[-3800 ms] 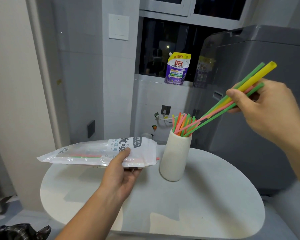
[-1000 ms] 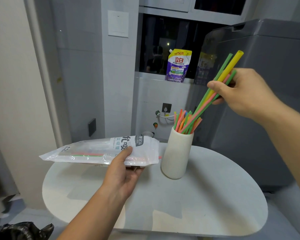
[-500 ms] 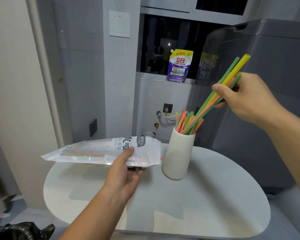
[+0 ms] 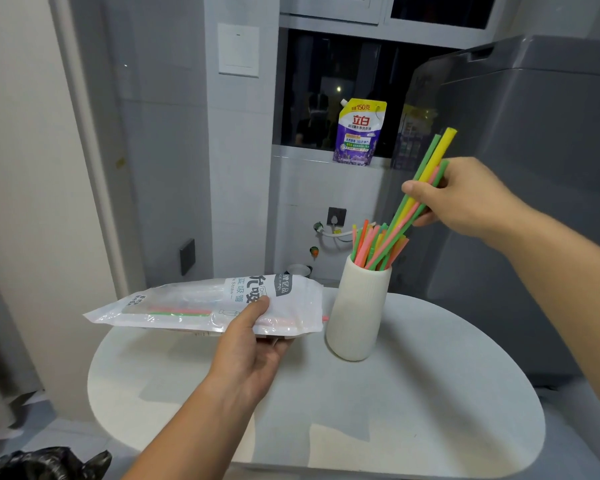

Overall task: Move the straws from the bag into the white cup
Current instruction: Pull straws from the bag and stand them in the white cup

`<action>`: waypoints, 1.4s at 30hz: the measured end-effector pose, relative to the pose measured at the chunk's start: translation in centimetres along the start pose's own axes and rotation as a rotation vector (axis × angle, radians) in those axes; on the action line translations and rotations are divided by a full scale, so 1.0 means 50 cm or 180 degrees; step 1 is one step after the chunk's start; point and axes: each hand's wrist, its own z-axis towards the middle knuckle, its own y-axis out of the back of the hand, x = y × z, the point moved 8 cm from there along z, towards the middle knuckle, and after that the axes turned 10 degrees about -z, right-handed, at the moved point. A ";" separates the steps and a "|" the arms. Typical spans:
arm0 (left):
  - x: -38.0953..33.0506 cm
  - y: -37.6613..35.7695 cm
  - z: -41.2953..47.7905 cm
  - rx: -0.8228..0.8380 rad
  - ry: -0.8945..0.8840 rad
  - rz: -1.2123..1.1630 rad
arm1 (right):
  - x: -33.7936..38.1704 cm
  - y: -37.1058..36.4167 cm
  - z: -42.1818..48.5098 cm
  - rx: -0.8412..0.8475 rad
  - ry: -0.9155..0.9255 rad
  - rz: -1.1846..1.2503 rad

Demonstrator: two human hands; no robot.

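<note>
A white ribbed cup (image 4: 355, 317) stands upright on the round white table (image 4: 413, 410), with several coloured straws (image 4: 369, 244) sticking out of it. My right hand (image 4: 465, 199) pinches a small bunch of green, yellow and pink straws (image 4: 430, 161), tilted, with their lower ends inside the cup's mouth. My left hand (image 4: 253, 351) holds a clear printed plastic bag (image 4: 194, 304) level above the table, left of the cup. A few pink and green straws (image 4: 179, 311) show through the bag, and a pink tip pokes from its right end.
A large grey appliance (image 4: 534, 168) stands close behind and to the right of the table. A purple detergent pouch (image 4: 359, 133) sits on the window ledge. A black plastic bag (image 4: 42, 462) lies on the floor at lower left. A wall runs along the left.
My right hand has tilted the bunch of straws more upright and lowered it, so their lower ends now sit deeper in the cup. The left hand and the bag have stayed put.
</note>
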 end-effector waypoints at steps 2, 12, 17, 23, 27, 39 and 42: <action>0.001 0.002 0.002 -0.0015 0.0001 0.0000 | 0.003 -0.016 0.012 0.0113 -0.0010 0.0009; 0.005 0.000 0.007 0.0039 0.0051 0.0005 | -0.028 -0.109 0.042 0.0289 -0.0207 -0.0309; 0.004 0.000 0.004 0.0016 0.0027 0.0020 | -0.023 -0.110 0.033 0.0089 -0.0096 -0.0173; 0.005 0.001 0.004 0.0011 0.0029 0.0014 | -0.011 -0.097 0.020 -0.0173 0.0009 0.0309; 0.006 0.002 0.006 0.0012 0.0032 0.0020 | 0.017 -0.088 0.015 -0.0366 0.0287 0.0292; 0.005 0.005 0.011 0.0046 0.0047 0.0013 | -0.003 -0.164 0.014 0.0413 0.0352 -0.1025; 0.006 0.005 0.010 0.0053 0.0051 0.0024 | 0.031 -0.160 0.019 0.0376 0.0549 -0.1052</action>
